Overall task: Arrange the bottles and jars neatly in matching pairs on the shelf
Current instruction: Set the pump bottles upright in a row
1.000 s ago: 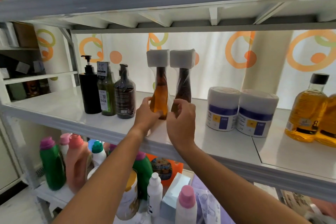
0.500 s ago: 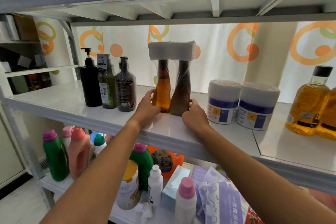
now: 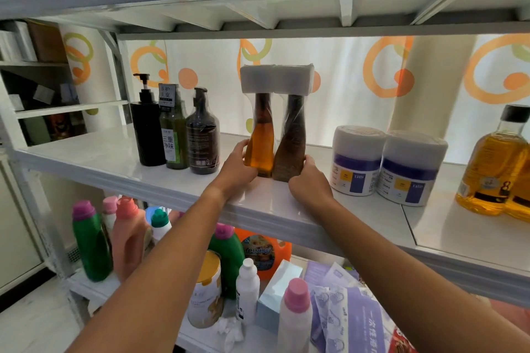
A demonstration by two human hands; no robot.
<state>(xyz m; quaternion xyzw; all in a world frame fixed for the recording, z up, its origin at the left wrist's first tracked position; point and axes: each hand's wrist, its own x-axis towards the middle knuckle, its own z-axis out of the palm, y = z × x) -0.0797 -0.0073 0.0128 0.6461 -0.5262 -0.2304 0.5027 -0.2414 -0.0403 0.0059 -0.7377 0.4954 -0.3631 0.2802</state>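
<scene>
The amber bottle [image 3: 259,149] and the brown bottle [image 3: 290,149], both white-capped and film-wrapped, are stood upright and touching at the middle of the shelf [image 3: 109,157], between three dark pump bottles [image 3: 172,135] and two white jars [image 3: 355,163]. The amber base is gripped by the left hand [image 3: 235,165] and the brown base by the right hand [image 3: 308,183]. This pair is judged nearly set. The jars and the golden oil bottles [image 3: 493,169] are paired already, while the pump bottles look unmatched.

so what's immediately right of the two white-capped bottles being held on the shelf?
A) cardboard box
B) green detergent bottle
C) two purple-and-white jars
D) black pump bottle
C: the purple-and-white jars stand just past the right hand, next to the white-capped bottles.
</scene>
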